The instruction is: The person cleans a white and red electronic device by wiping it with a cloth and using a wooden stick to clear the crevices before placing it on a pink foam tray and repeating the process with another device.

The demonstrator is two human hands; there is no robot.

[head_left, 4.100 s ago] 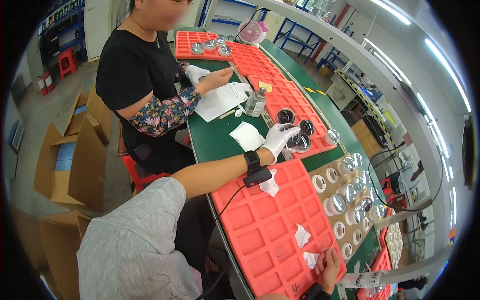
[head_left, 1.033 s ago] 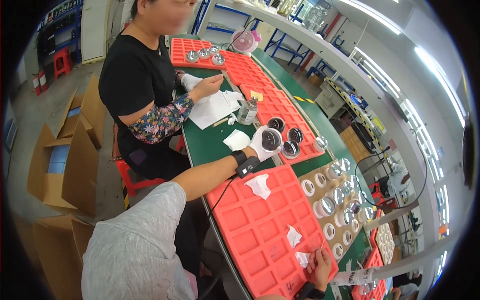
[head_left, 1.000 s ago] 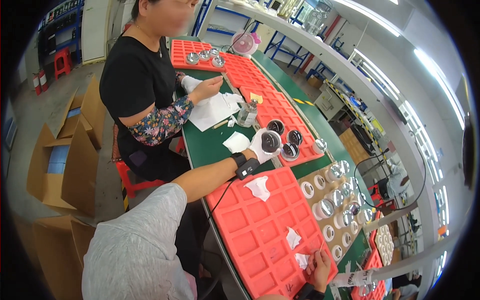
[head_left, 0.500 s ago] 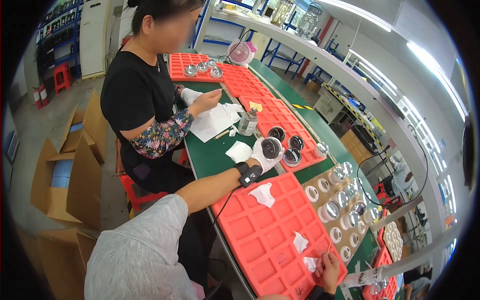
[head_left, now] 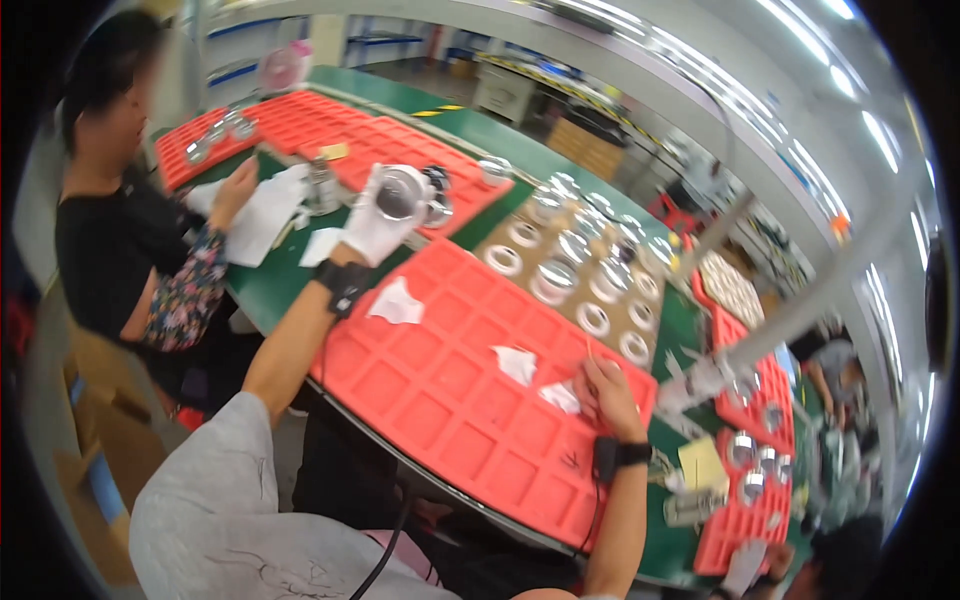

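Observation:
My left hand (head_left: pixel 376 232), in a white glove, is closed round a glossy round lens-like piece (head_left: pixel 402 193) with a dark face and silvery rim. It is held above the far red tray, close to similar dark round pieces (head_left: pixel 438 210). My bare right hand (head_left: pixel 610 395) pinches a thin pale stick (head_left: pixel 590 348) over the right part of the near red tray (head_left: pixel 430 428). Beside its fingers lies a crumpled white cloth (head_left: pixel 560 398). Two more white cloths, one in the middle (head_left: pixel 516 364) and one nearer my left wrist (head_left: pixel 398 302), rest on the tray.
Clear domed pieces (head_left: pixel 556 278) and white rings (head_left: pixel 502 260) stand on a brown board beyond the tray. A co-worker (head_left: pixel 120 250) sits at left, near a glass bottle (head_left: pixel 322 188). Another person's gloved hand (head_left: pixel 745 568) is at lower right, by a red tray (head_left: pixel 735 520).
The view has swung to the right, bringing my right forearm and the lower-right worker into sight. My left hand still holds the round piece, now tilted more upright; my right hand keeps the stick.

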